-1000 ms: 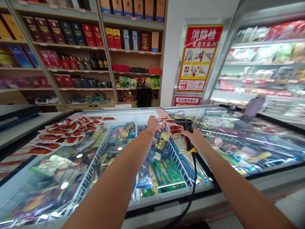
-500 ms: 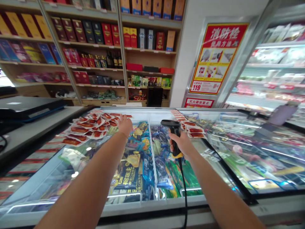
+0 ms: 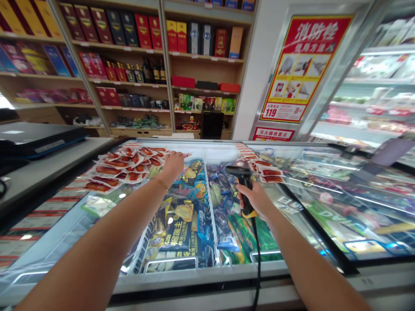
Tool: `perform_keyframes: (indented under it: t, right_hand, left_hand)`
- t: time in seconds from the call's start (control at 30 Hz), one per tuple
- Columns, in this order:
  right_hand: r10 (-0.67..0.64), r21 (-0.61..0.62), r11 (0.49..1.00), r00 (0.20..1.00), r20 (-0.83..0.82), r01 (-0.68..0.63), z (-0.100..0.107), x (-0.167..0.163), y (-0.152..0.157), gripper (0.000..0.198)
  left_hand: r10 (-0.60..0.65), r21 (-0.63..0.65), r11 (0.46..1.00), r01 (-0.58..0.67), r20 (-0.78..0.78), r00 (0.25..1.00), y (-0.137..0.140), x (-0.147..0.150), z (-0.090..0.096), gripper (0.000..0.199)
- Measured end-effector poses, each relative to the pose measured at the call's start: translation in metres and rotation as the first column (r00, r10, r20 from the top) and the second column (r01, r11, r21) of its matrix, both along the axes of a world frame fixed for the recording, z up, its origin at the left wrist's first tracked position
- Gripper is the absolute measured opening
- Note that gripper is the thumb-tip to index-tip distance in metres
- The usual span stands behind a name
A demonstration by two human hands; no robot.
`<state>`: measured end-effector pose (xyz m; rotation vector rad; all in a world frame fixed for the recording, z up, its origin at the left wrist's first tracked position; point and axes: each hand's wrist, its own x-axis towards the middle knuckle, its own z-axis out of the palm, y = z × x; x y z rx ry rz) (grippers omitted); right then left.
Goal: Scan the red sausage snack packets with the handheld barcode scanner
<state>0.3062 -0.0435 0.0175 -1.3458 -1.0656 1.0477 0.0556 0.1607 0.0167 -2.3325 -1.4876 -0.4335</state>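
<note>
My left hand (image 3: 174, 164) is over the freezer's back left part, beside a pile of vacuum-packed sausages (image 3: 131, 162). Its fingers are curled, and the end of a sausage packet (image 3: 187, 154) pokes out past them; the rest is hidden by the hand. My right hand (image 3: 257, 199) is wrapped around the grip of a black and yellow barcode scanner (image 3: 241, 172), held above the freezer's right compartment. Its cord hangs down over the front edge. Behind the scanner, a smaller group of sausage packets (image 3: 266, 169) lies on the glass.
Bagged frozen goods (image 3: 177, 231) fill the chest freezer under both arms, parted by a white wire divider (image 3: 210, 207). A sliding glass lid frame (image 3: 311, 224) crosses to the right. A dark flat device (image 3: 39, 136) rests on the left counter. Stocked shelves (image 3: 129, 45) stand behind.
My left hand has moved right, away from the sausage pile, with a packet in its fingers. The view has tipped down a little; the scanner stays in my right hand.
</note>
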Motion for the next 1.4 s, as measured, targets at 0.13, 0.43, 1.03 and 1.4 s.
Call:
perform_keyframes:
  t: [0.13,0.43,1.03,1.4]
  right_hand:
    - [0.011,0.032,0.999,1.000,-0.009,-0.011,0.001,-0.003,-0.004,0.031]
    - [0.076,0.053,0.995,0.995,0.061,-0.079,-0.006,-0.018,-0.011,0.029]
    - [0.216,0.006,0.975,0.955,0.205,-0.222,-0.014,-0.029,-0.014,0.027]
    - [0.215,-0.009,0.976,0.960,0.180,-0.217,-0.014,-0.033,-0.016,0.029]
  left_hand:
    - [-0.046,-0.158,0.986,0.057,0.071,0.996,-0.035,0.010,0.004,0.038]
    - [0.104,-0.464,0.882,0.085,0.367,0.924,-0.097,0.003,0.012,0.036]
    - [0.165,-0.389,0.920,-0.056,0.251,0.954,-0.084,0.010,-0.029,0.046]
    - [0.172,-0.425,0.903,-0.058,0.235,0.957,-0.082,0.006,-0.025,0.051]
